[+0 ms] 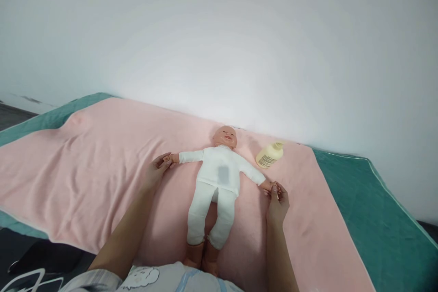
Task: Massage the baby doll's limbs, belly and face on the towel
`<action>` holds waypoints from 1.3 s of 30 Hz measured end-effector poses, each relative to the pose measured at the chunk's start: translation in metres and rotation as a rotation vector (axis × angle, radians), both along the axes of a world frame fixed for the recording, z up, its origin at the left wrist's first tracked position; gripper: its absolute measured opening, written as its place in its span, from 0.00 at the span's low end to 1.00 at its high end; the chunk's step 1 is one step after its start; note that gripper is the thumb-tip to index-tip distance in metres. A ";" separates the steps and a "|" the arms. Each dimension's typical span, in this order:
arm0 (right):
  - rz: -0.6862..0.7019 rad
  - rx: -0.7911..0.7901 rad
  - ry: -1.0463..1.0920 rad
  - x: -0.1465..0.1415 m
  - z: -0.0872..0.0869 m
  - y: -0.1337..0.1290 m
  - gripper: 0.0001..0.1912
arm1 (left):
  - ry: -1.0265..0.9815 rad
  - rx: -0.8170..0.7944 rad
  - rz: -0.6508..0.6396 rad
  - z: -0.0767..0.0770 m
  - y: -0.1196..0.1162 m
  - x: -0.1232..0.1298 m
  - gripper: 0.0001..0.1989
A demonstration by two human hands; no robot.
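Observation:
A baby doll (217, 171) in a white top and trousers lies on its back on a pink blanket (112, 146), its feet toward me. Both its arms are stretched out sideways. My left hand (159, 169) pinches the doll's hand on the left side. On the other side, my right hand (278, 198) is closed around the doll's other hand, thumb on top. A pale yellow lotion bottle (270, 155) lies tilted on the blanket, right of the doll's head and apart from my right hand.
Under the pink blanket spreads a green quilted cover (369, 200), showing at the right and far left. A white wall (219, 45) rises right behind the blanket's far edge. Dark items and a white cable-like loop (34, 278) are at the lower left.

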State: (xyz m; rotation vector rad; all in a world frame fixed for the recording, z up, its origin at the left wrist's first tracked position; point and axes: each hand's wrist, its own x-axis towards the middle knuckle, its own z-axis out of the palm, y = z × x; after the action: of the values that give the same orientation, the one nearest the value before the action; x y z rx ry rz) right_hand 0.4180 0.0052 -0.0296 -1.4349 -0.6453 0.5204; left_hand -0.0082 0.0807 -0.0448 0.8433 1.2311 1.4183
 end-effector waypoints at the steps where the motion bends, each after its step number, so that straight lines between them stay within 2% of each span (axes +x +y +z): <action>1: -0.006 -0.010 -0.008 0.000 0.000 0.000 0.28 | -0.007 0.008 0.000 -0.001 0.000 0.000 0.34; 6: -0.031 -0.054 -0.015 -0.004 0.004 -0.001 0.28 | 0.058 0.029 0.036 -0.003 0.000 0.003 0.32; 13: 0.005 -0.045 0.004 -0.010 0.014 -0.002 0.25 | 0.141 0.032 0.076 0.001 -0.002 0.008 0.28; 18: 0.012 -0.039 -0.017 -0.009 0.010 -0.001 0.25 | 0.113 0.041 0.074 0.002 -0.003 0.008 0.28; 27: -0.016 -0.033 -0.057 0.003 -0.006 0.001 0.26 | 0.043 0.031 0.032 -0.003 0.001 0.003 0.30; 33: -0.039 -0.085 -0.069 0.000 -0.001 0.000 0.26 | 0.067 0.018 0.005 -0.006 0.001 -0.001 0.33; 39: 0.001 -0.053 0.004 -0.006 0.006 0.000 0.27 | 0.111 0.045 0.068 0.003 -0.003 0.008 0.29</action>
State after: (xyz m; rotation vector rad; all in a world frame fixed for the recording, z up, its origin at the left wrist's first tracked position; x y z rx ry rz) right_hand 0.4116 0.0052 -0.0234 -1.4826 -0.6327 0.5441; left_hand -0.0006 0.0775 -0.0414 0.9292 1.3260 1.4748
